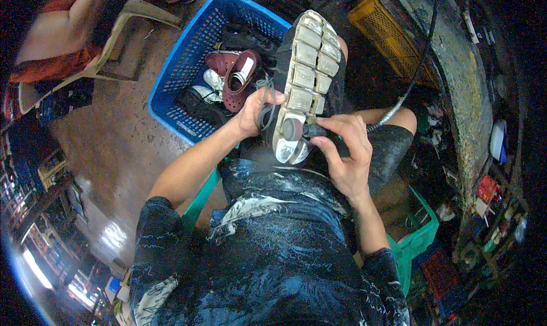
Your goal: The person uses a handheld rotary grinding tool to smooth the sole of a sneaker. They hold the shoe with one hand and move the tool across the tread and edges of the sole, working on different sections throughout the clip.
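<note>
Sole up over my lap lies a dark sneaker (305, 69), its pale, segmented sole dusty with white powder. My left hand (254, 110) grips the shoe's left side near the heel, thumb on the sole's edge and grey laces beside the fingers. Between the fingertips of my right hand (348, 148) is a rotary grinder handpiece (313, 130). Its round grey head lies over the heel part of the sole; whether it touches cannot be made out. A braided flexible cable (392, 110) runs from the handpiece up to the right.
A blue plastic basket (165, 69) ahead on the left holds maroon clogs (239, 81) and other dark shoes. A yellow crate (387, 35) stands beyond on the right. I sit on a green stool (419, 240). Another person's arm (51, 35) shows at upper left beside a beige chair (122, 18).
</note>
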Motion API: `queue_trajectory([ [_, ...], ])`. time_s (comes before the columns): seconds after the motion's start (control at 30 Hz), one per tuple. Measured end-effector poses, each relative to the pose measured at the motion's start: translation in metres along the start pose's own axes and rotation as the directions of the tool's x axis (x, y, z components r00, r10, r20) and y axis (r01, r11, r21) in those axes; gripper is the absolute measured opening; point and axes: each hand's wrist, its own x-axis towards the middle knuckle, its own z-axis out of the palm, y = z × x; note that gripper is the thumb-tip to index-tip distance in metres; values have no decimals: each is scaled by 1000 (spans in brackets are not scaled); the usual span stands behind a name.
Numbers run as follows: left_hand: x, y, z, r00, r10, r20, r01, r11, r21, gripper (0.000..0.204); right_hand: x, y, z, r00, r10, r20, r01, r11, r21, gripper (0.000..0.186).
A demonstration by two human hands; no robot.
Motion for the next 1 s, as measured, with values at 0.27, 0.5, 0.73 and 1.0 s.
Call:
queue_trajectory([
  [0.27,1,5,14,997,-2,-80,8,997,78,69,-4,0,-4,1000,16,-6,-16,999,-35,29],
  [0.5,3,2,9,999,-8,-51,8,1000,10,70,-7,-2,-1,1000,1,13,-1,1000,-15,29],
  [0.73,2,3,7,999,-22,-24,22,1000,-16,71,-9,0,-2,1000,-2,-12,1,999,-37,30],
  [1.0,3,1,4,1000,-14,-24,14,1000,3,69,-6,-3,-1,1000,3,7,-3,1000,-22,29],
])
